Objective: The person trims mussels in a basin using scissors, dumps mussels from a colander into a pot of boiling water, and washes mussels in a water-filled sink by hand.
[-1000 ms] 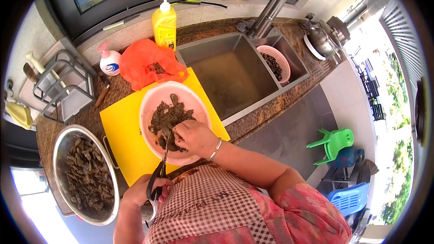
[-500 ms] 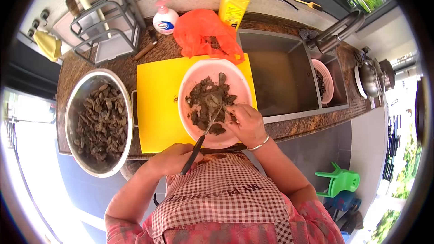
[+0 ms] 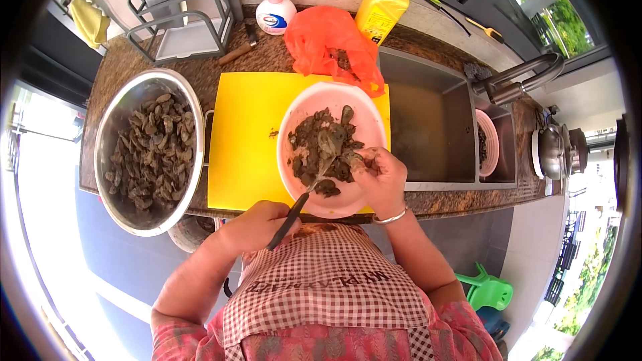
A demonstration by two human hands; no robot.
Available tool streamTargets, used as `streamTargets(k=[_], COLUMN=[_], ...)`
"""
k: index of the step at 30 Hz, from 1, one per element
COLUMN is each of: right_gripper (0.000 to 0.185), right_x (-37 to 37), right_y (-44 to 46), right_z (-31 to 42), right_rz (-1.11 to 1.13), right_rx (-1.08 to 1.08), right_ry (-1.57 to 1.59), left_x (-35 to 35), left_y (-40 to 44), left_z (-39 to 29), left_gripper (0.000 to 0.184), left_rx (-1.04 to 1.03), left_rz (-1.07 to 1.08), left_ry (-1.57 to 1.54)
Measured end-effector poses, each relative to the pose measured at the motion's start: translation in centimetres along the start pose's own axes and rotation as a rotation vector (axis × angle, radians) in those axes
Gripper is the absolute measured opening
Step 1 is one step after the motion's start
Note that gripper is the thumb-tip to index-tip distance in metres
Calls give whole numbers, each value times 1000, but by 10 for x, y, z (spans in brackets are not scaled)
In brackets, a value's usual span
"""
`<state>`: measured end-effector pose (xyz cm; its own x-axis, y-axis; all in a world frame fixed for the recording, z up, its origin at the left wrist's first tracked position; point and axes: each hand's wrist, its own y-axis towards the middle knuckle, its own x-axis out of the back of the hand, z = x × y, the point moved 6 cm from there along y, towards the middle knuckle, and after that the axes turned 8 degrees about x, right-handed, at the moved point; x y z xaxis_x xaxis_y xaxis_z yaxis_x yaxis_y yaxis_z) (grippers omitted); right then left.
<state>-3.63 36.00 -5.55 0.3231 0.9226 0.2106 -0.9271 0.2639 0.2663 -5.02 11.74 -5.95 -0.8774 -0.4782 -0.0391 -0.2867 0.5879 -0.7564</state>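
My left hand, at the counter's front edge, is closed around a black-handled tool. Its narrow metal end reaches into a pink bowl; whether it is a knife or scissors I cannot tell. Over the bowl's right side, my right hand is closed, thumb and fingers pinching a brown, shell-like piece. Beneath lies a heap of dark, wet, shellfish-like pieces. The bowl stands on a yellow cutting board.
Left of the board, a large steel basin holds many dark shell-like pieces. Behind are a red plastic bag, a pink-topped pump bottle and a yellow bottle. A sink with murky water lies right; a knife rack stands back left.
The view has shifted, so the counter things appear farther right and slightly higher. My right hand has lifted slightly from the heap, a brown piece showing at its fingertips. The left hand keeps its tool.
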Motion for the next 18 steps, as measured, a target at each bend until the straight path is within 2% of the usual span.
streamTargets(k=[3, 6, 9, 13, 16, 18], right_gripper=[15, 15, 16, 17, 21, 24], right_x=[0, -6, -5, 29, 82, 108], right_y=[-2, -11, -7, 6, 14, 25], right_z=[-19, -28, -22, -20, -43, -55], right_rz=[-127, -243, -281, -355, -523, -482], right_rx=[-215, -438, -333, -213, -197, -89], right_ry=[293, 431, 489, 405, 262, -99], left_x=[-4, 0, 3, 0, 2, 4], left_y=[-2, 6, 10, 7, 4, 2], left_z=[-7, -2, 7, 13, 12, 14], left_gripper=[40, 39, 41, 39, 39, 39], left_rx=[34, 21, 51, 48, -5, -39], left_rz=[106, 69, 97, 133, 141, 153], left_ry=[-325, -574, -519, -451, -396, -347])
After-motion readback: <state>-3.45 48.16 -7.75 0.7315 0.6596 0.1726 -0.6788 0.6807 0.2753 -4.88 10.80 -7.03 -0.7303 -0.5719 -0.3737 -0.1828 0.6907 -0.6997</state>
